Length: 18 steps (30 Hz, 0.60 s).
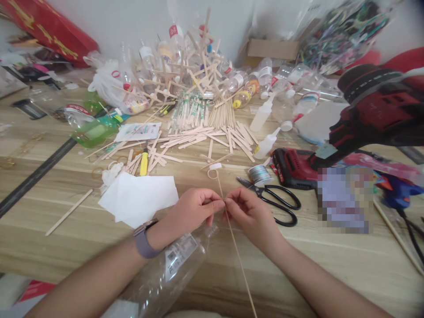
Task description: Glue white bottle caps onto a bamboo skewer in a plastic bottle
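A long thin wooden skewer [239, 252] slants from the table's middle down toward the front edge. My left hand [198, 206] and my right hand [247, 214] meet near its upper part, both pinched closed on it with thumb and fingertips. Any fine thread between the fingertips is too small to make out. By the skewer's top end lie a white bottle cap [215, 166] and a pale ring [212, 174]. Under my left forearm a clear plastic bottle [175, 274] with a printed label lies on its side. Black-handled scissors [281, 211] rest just right of my right hand.
White paper sheets [142, 198] and a yellow screwdriver [144, 162] lie left. Craft sticks [198, 137], skewers and plastic bottles crowd the back. Right stand glue bottles [265, 143], a thread spool [260, 174], a red-black power tool [364, 106] and a blue glue gun [399, 194].
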Each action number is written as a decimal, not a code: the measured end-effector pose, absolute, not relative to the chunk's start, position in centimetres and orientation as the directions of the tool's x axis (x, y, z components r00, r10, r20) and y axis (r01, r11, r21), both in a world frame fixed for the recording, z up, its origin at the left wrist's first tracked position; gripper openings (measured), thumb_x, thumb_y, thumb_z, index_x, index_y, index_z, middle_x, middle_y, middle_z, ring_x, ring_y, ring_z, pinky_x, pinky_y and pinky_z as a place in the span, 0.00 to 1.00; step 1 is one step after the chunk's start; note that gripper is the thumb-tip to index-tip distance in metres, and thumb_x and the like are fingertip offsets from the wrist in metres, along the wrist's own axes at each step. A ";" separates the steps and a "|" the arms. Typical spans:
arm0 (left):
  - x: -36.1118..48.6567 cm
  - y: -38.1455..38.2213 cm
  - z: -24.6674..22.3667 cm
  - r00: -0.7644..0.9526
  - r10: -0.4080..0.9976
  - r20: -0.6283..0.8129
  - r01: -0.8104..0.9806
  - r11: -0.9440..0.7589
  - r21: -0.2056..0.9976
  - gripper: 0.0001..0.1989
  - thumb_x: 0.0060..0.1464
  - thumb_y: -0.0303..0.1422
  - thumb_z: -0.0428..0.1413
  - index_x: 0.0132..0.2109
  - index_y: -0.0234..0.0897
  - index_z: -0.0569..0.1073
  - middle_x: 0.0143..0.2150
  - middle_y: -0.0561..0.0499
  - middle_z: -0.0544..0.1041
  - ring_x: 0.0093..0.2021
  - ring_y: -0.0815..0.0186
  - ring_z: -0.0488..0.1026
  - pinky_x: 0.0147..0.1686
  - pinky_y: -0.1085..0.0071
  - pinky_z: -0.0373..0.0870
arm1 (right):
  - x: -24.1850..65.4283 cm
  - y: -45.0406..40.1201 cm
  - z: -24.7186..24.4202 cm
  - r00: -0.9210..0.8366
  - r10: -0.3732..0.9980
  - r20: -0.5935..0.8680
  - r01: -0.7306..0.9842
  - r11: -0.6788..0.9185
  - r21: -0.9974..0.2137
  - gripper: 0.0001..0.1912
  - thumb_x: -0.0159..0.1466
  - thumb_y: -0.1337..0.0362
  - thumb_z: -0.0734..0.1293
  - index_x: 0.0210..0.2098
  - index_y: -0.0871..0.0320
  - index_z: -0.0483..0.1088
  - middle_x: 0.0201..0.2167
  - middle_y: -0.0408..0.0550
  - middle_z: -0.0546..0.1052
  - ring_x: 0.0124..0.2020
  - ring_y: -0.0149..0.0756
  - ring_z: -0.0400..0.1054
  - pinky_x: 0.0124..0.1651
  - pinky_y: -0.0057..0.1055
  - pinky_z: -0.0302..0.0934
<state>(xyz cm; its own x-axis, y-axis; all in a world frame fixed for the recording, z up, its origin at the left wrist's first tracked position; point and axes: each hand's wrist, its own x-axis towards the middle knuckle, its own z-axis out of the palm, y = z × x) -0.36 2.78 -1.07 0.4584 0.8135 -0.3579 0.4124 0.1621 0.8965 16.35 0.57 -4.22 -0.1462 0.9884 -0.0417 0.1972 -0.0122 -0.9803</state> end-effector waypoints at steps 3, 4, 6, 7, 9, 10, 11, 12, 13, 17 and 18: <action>-0.3 2.7 -1.1 0.442 0.830 -0.340 0.421 0.142 0.896 0.12 0.56 0.38 0.51 0.32 0.35 0.74 0.17 0.58 0.68 0.18 0.74 0.60 0.22 0.77 0.56 | 16.2 0.5 -4.1 -0.133 0.991 -0.020 0.242 0.012 -0.970 0.08 0.61 0.61 0.64 0.26 0.55 0.64 0.17 0.40 0.72 0.19 0.31 0.67 0.22 0.26 0.60; -0.3 2.6 -1.2 0.436 0.835 -0.335 0.416 0.143 0.898 0.12 0.56 0.37 0.51 0.32 0.35 0.74 0.17 0.58 0.67 0.18 0.74 0.60 0.22 0.77 0.56 | 16.2 0.5 -4.1 -0.129 0.991 -0.021 0.253 0.013 -0.967 0.08 0.61 0.62 0.64 0.26 0.55 0.64 0.17 0.41 0.72 0.19 0.31 0.67 0.22 0.26 0.60; -0.2 2.6 -1.3 0.431 0.840 -0.330 0.399 0.150 0.905 0.10 0.55 0.35 0.51 0.31 0.35 0.73 0.17 0.58 0.66 0.18 0.74 0.60 0.22 0.78 0.55 | 16.1 0.5 -4.1 -0.123 0.992 -0.030 0.263 0.004 -0.965 0.08 0.61 0.62 0.64 0.26 0.55 0.64 0.16 0.41 0.72 0.18 0.31 0.66 0.21 0.26 0.59; -0.2 2.6 -1.4 0.430 0.842 -0.326 0.387 0.154 0.909 0.09 0.54 0.34 0.51 0.31 0.35 0.72 0.17 0.59 0.66 0.18 0.74 0.61 0.21 0.78 0.55 | 16.1 0.6 -4.2 -0.124 0.992 -0.038 0.264 -0.003 -0.964 0.08 0.60 0.61 0.64 0.26 0.55 0.65 0.16 0.41 0.72 0.18 0.31 0.66 0.21 0.26 0.59; -0.3 2.7 -1.6 0.429 0.848 -0.311 0.360 0.156 0.920 0.08 0.53 0.33 0.51 0.30 0.36 0.71 0.18 0.59 0.66 0.19 0.74 0.61 0.21 0.78 0.55 | 16.2 0.6 -4.3 -0.134 0.990 -0.049 0.251 -0.014 -0.968 0.08 0.60 0.61 0.64 0.27 0.56 0.66 0.17 0.41 0.72 0.18 0.31 0.67 0.21 0.27 0.61; -0.3 2.7 -1.7 0.430 0.850 -0.305 0.346 0.156 0.925 0.07 0.53 0.32 0.51 0.29 0.36 0.70 0.18 0.59 0.66 0.19 0.74 0.62 0.22 0.78 0.56 | 16.2 0.7 -4.3 -0.143 0.988 -0.050 0.240 -0.014 -0.971 0.07 0.60 0.61 0.64 0.28 0.56 0.67 0.18 0.41 0.73 0.19 0.31 0.68 0.22 0.27 0.62; -0.4 2.7 -1.8 0.430 0.852 -0.300 0.335 0.157 0.929 0.07 0.53 0.32 0.51 0.29 0.36 0.70 0.18 0.59 0.65 0.19 0.74 0.62 0.22 0.78 0.56 | 16.2 0.7 -4.4 -0.153 0.987 -0.046 0.228 -0.010 -0.974 0.06 0.60 0.61 0.64 0.30 0.57 0.68 0.20 0.42 0.74 0.20 0.32 0.69 0.23 0.27 0.63; -0.4 2.7 -1.9 0.430 0.853 -0.297 0.331 0.158 0.930 0.07 0.53 0.32 0.50 0.30 0.36 0.69 0.18 0.59 0.65 0.19 0.74 0.62 0.22 0.78 0.56 | 16.3 0.7 -4.4 -0.163 0.986 -0.035 0.219 0.001 -0.976 0.06 0.60 0.61 0.64 0.31 0.57 0.69 0.21 0.42 0.75 0.21 0.32 0.70 0.24 0.28 0.64; -0.4 2.7 -1.9 0.428 0.854 -0.295 0.335 0.153 0.930 0.07 0.53 0.32 0.50 0.30 0.36 0.69 0.18 0.59 0.65 0.19 0.74 0.61 0.22 0.78 0.56 | 16.3 0.7 -4.5 -0.173 0.985 -0.021 0.216 0.017 -0.976 0.06 0.60 0.61 0.64 0.33 0.57 0.70 0.23 0.43 0.76 0.22 0.32 0.71 0.25 0.28 0.65; -0.3 2.5 -1.7 0.404 0.892 -0.200 0.428 0.008 0.904 0.07 0.53 0.31 0.50 0.29 0.37 0.69 0.20 0.58 0.65 0.22 0.73 0.61 0.24 0.77 0.55 | 16.5 0.6 -4.7 -0.177 0.983 0.048 0.280 0.097 -0.955 0.07 0.60 0.64 0.64 0.37 0.57 0.73 0.29 0.46 0.79 0.27 0.34 0.73 0.29 0.29 0.67; -0.3 2.4 -1.6 0.403 0.900 -0.164 0.459 -0.043 0.887 0.06 0.53 0.31 0.50 0.29 0.37 0.69 0.21 0.58 0.66 0.23 0.73 0.61 0.24 0.77 0.55 | 16.5 0.6 -4.8 -0.170 0.983 0.066 0.307 0.117 -0.944 0.07 0.60 0.64 0.64 0.36 0.58 0.73 0.29 0.47 0.79 0.28 0.34 0.72 0.30 0.29 0.67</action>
